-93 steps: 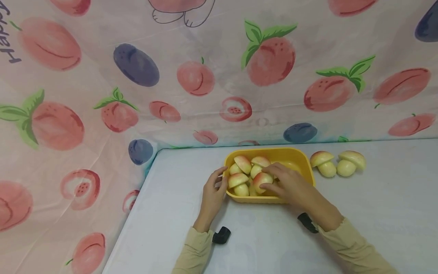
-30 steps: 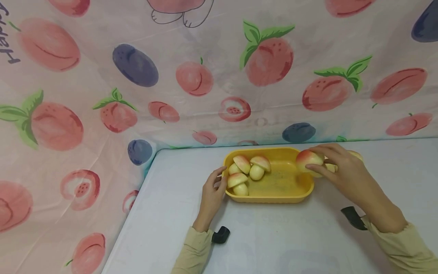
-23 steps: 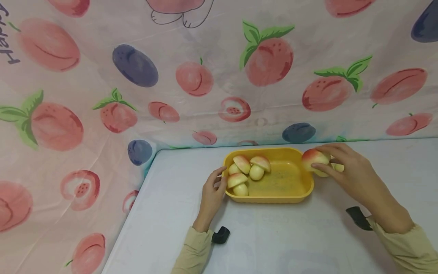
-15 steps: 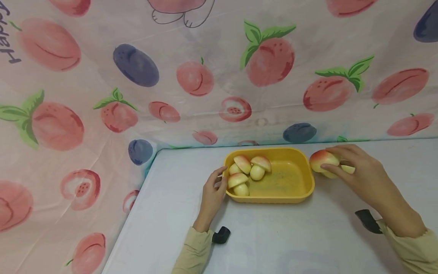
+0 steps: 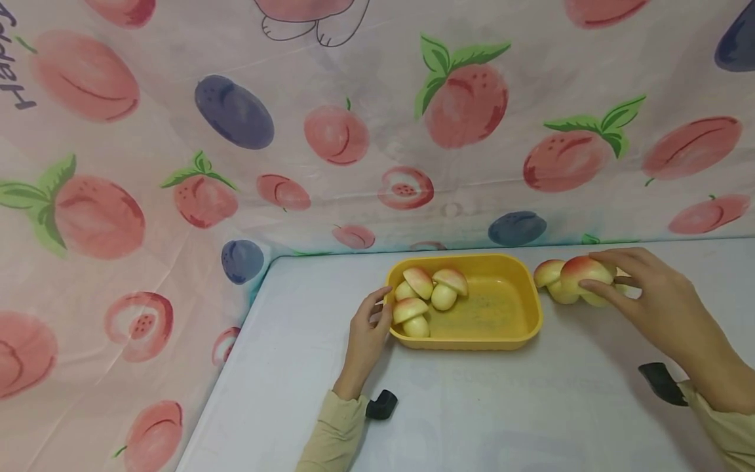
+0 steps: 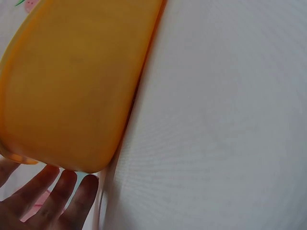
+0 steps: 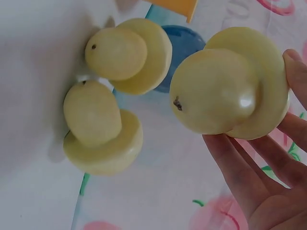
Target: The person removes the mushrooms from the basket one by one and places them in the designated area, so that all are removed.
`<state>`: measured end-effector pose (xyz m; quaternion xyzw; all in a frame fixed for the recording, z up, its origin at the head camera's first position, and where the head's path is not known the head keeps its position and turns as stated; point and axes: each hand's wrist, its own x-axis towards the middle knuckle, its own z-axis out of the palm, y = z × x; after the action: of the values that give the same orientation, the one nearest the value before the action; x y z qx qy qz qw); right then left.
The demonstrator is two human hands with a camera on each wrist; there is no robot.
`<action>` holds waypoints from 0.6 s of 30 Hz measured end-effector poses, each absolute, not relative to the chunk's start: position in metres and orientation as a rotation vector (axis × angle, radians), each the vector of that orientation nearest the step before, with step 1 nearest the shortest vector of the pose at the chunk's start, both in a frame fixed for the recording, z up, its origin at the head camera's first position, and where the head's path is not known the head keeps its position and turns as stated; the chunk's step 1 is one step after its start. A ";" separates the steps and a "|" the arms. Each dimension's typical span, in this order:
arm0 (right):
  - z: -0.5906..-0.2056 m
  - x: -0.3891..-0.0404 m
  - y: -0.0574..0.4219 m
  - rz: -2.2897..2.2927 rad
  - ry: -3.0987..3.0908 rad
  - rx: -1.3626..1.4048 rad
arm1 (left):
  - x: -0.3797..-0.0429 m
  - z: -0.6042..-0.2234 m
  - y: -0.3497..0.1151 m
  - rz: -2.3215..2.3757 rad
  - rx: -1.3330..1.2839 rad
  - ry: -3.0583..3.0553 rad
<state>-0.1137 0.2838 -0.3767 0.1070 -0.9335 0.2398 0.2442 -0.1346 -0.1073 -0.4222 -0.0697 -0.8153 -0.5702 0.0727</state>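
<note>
Glossy red-capped cream mushroom point(image 5: 578, 276), pinched by the right hand point(image 5: 669, 305), hangs near the far edge of the white worktop point(image 5: 460, 406); a light pinch, held clear of two matching mushrooms point(image 7: 91, 115), seems best. The left hand point(image 5: 366, 337) touches the left end of the yellow plastic tray point(image 5: 498, 308).

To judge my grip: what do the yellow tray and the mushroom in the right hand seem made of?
Yellow tray: probably molded plastic, slightly glossy; smooth, rounded, seamless-looking walls suggest it. Held mushroom: perhaps hard plastic or coated foam, glossy; a bright highlight shows, but its core is hidden.
</note>
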 end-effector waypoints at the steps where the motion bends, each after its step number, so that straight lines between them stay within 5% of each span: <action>1: -0.376 -0.113 0.285 0.652 -2.553 0.291 | -0.135 -0.422 -0.107 -1.714 -0.210 -2.448; 18: -0.378 -0.113 0.309 0.578 -2.531 0.259 | -0.135 -0.423 -0.107 -1.720 -0.198 -2.436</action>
<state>-0.1134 0.3087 -0.3782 0.0957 -0.9358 0.2138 0.2633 -0.1345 -0.1067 -0.4226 -0.0660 -0.8128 -0.5737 0.0764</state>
